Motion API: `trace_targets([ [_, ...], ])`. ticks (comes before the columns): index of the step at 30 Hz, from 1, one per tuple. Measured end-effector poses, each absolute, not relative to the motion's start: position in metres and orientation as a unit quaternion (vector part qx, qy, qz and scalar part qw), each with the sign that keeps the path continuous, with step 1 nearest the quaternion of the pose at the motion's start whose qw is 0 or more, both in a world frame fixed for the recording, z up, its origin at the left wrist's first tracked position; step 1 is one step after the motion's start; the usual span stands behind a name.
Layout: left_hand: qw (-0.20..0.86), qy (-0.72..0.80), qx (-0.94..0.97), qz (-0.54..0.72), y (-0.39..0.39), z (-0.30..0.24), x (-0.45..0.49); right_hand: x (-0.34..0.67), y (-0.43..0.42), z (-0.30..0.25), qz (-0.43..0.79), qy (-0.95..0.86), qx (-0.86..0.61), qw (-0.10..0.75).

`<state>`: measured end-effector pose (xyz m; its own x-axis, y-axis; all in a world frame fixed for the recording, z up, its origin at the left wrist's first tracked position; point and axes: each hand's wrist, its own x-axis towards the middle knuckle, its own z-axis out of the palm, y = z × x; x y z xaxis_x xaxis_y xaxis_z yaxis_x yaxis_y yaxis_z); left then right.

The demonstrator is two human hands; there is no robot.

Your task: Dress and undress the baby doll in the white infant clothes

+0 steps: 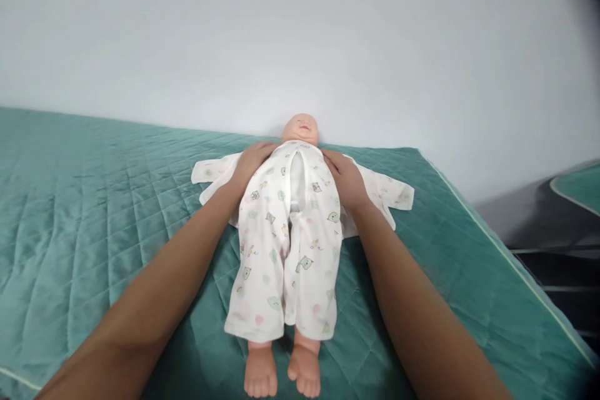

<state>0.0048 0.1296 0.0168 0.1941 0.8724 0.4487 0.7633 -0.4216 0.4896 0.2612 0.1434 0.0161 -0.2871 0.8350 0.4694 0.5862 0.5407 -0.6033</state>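
A baby doll [300,129] lies on its back, head by the wall and bare feet toward me. It wears white patterned baby trousers [312,256], which reach up high over its torso and have a slit at the middle. Under it a white baby top [394,192] shows, its sleeves spread out to both sides. My left hand [253,161] is closed at the left upper edge of the trousers, fingertips partly hidden. Opposite it, my right hand [345,178] grips the right upper edge, its fingers together against the doll's side.
A green quilted cover [117,219] lies under the doll. Behind it rises a white wall [300,44]. The cover's pale-trimmed edge runs down on the right, with another green padded surface [581,187] and dark bars [562,269] beyond.
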Motion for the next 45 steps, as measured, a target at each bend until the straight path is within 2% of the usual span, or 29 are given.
trace_targets([
  [9,0.027,0.579,0.748,0.324,0.05,-0.006,-0.006,0.268,0.054,0.005,0.249,-0.684,-0.518,0.45],
  [13,0.018,0.619,0.744,0.251,-0.002,-0.008,0.003,0.267,-0.022,0.005,0.201,-0.67,-0.53,0.479],
  [16,0.01,0.626,0.749,0.215,-0.034,-0.008,0.006,0.255,-0.082,0.008,0.172,-0.705,-0.47,0.502],
  [19,0.02,0.632,0.734,0.248,-0.06,-0.007,0.005,0.236,-0.131,0.01,0.179,-0.767,-0.421,0.45],
  [22,0.046,0.612,0.723,0.318,-0.088,-0.006,0.004,0.224,-0.16,0.01,0.201,-0.782,-0.441,0.391],
  [27,0.076,0.541,0.754,0.364,-0.142,-0.006,0.01,0.227,-0.172,0.011,0.183,-0.797,-0.447,0.362],
  [32,0.11,0.524,0.769,0.351,-0.165,-0.005,0.02,0.219,-0.163,0.014,0.065,-0.829,-0.482,0.278],
  [36,0.115,0.544,0.777,0.296,-0.161,-0.002,0.022,0.204,-0.155,0.016,-0.019,-0.822,-0.511,0.251],
  [39,0.143,0.533,0.771,0.318,-0.163,-0.001,0.021,0.2,-0.151,0.018,-0.035,-0.818,-0.514,0.257],
  [45,0.241,0.509,0.709,0.424,-0.179,-0.003,0.019,0.208,-0.157,0.029,0.024,-0.817,-0.477,0.323],
])
